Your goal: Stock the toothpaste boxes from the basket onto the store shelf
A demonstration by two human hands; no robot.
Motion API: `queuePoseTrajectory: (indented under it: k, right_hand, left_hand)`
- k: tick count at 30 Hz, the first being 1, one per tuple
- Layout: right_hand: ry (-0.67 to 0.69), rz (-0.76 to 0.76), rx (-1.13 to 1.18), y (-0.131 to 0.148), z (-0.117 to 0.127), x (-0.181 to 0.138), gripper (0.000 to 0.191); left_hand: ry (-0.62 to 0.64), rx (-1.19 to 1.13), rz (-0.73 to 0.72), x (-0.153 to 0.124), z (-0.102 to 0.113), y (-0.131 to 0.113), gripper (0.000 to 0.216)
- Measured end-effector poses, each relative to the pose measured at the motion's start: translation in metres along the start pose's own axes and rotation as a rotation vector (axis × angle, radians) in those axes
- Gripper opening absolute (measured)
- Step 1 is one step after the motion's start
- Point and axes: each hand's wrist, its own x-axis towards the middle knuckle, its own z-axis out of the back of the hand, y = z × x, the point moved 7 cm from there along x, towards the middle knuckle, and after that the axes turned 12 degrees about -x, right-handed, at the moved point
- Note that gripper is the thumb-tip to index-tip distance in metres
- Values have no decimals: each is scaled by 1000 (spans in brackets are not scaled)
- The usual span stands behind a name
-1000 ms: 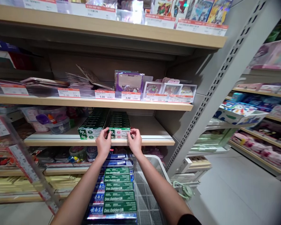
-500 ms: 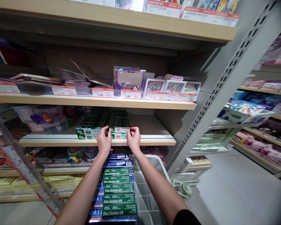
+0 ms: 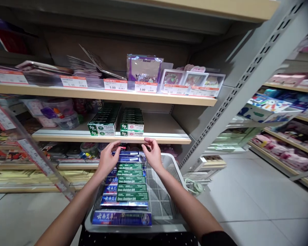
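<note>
Two stacks of green Doc.Golden toothpaste boxes (image 3: 131, 124) sit on the middle shelf (image 3: 113, 138). My left hand (image 3: 108, 160) and my right hand (image 3: 152, 155) hover just below that shelf's front edge, fingers curved and apart, holding nothing. Under them a white basket (image 3: 169, 191) carries a row of green toothpaste boxes (image 3: 131, 187) laid over blue toothpaste boxes (image 3: 122, 217).
The shelf above holds card packs and small boxed toys (image 3: 192, 80) behind red price tags (image 3: 115, 84). Plastic tubs (image 3: 59, 114) stand left of the toothpaste. A grey slotted upright (image 3: 236, 92) runs at the right, with more shelves beyond. A tilted price rail (image 3: 28, 150) is at the left.
Both hands let go of the right toothpaste stack on the shelf and dropped back toward the basket. The view tilted down, showing more of the basket.
</note>
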Motion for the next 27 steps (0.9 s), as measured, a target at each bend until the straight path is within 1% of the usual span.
queuePoseTrajectory:
  k: [2, 5, 8, 10, 12, 14, 17, 22, 27]
  right_hand:
    - [83, -69, -14, -9, 3, -27, 23]
    - [165, -157, -54, -25, 6, -61, 21]
    - [212, -215, -100, -43, 6, -85, 24]
    - [226, -248, -123, -54, 4, -97, 25]
    - [232, -258, -156, -62, 2, -106, 26]
    - [246, -225, -205, -62, 1, -111, 27]
    - [261, -163, -258, -57, 0, -114, 30]
    - [287, -143, -250, -55, -2, -114, 31]
    - [287, -151, -226, -62, -4, -116, 30]
  left_hand:
    - [54, 1, 89, -24, 8, 12, 29]
    - [110, 3, 210, -55, 15, 34, 31]
    - [113, -80, 311, -78, 14, 57, 37]
    - [106, -109, 326, -88, 10, 65, 42]
    - [123, -80, 304, -94, 5, 68, 47]
    - [154, -25, 278, -96, 2, 65, 50]
    - [197, 92, 262, -97, 2, 61, 44]
    - [247, 221, 231, -100, 4, 59, 46]
    - [245, 243, 253, -103, 5, 59, 47]
